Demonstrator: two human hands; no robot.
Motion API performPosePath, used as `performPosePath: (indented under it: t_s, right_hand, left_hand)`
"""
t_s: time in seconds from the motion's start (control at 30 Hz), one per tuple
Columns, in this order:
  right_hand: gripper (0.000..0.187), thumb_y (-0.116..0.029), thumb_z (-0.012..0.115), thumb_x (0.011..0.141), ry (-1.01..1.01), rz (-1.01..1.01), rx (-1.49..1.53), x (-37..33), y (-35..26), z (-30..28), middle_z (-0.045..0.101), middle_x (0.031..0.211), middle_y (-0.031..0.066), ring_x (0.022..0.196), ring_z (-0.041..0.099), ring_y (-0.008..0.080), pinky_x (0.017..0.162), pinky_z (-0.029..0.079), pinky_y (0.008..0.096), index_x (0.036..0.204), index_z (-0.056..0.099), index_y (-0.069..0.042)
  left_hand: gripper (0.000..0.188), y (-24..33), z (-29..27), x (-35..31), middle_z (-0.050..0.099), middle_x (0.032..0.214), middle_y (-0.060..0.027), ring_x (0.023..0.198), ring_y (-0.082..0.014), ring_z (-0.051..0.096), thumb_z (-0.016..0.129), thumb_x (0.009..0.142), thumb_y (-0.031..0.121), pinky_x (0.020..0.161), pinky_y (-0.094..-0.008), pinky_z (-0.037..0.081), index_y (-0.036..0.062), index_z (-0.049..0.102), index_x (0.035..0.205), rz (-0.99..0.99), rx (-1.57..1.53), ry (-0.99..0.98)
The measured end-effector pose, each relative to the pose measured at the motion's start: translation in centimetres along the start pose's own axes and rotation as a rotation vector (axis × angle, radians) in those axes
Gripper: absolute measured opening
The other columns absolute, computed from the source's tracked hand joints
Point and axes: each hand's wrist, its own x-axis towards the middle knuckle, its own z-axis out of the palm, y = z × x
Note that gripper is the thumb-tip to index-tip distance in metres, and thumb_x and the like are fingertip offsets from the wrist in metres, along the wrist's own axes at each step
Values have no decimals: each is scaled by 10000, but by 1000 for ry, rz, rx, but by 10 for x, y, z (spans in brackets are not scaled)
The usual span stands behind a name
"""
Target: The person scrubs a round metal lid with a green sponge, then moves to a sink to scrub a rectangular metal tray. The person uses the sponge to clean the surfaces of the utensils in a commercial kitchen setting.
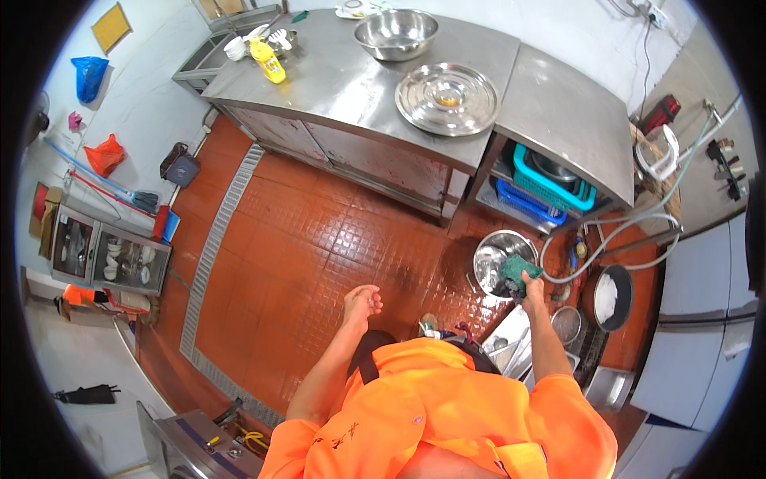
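Note:
My right hand (532, 288) is closed on a rumpled green scrubbing cloth (519, 268). It holds the cloth over the near right side of a shiny stainless steel pot (487, 257) on the wet floor. Something dark grey sits just under the cloth, too small to make out. My left hand (364, 301) hangs in front of my body, fingers curled in, with nothing visible in them. Below the pot, beside my right forearm, are a white tray (511, 326) with utensils and a round strainer (566, 325).
A dark pan (613, 298) with white contents stands at right near a pale hose (606, 254). Ahead runs a steel counter (335, 80) with a bowl (396, 36), a round lid (448, 100) and a yellow bottle (267, 62). A floor drain grate (215, 247) crosses the left side.

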Motion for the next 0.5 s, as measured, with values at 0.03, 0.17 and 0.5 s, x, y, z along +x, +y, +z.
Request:
performPosePath:
  t_s: [0.03,0.17,0.5]
  right_hand:
    - [226,-152,647,870,-108,24,52,-11,-8,39,650,947,89,779,635,258,575,520,436,1068,599,-53]
    - [284,-109,650,861,-311,-33,81,-39,-60,127,653,1011,98,843,643,245,734,536,395,1109,582,11]
    - [202,-103,629,876,-494,-229,90,-59,-177,327,667,940,86,800,618,167,733,490,317,1018,630,41]
  left_hand:
    - [133,7,-13,2,593,686,-42,574,-147,592,545,886,137,498,-272,487,38,630,910,17,16,51]
    - [118,27,-24,16,597,680,-39,572,-146,596,563,877,137,490,-268,484,48,638,892,26,9,72]
    - [85,86,-61,101,594,674,-26,557,-134,591,600,859,133,491,-261,484,56,635,871,1,-15,19]
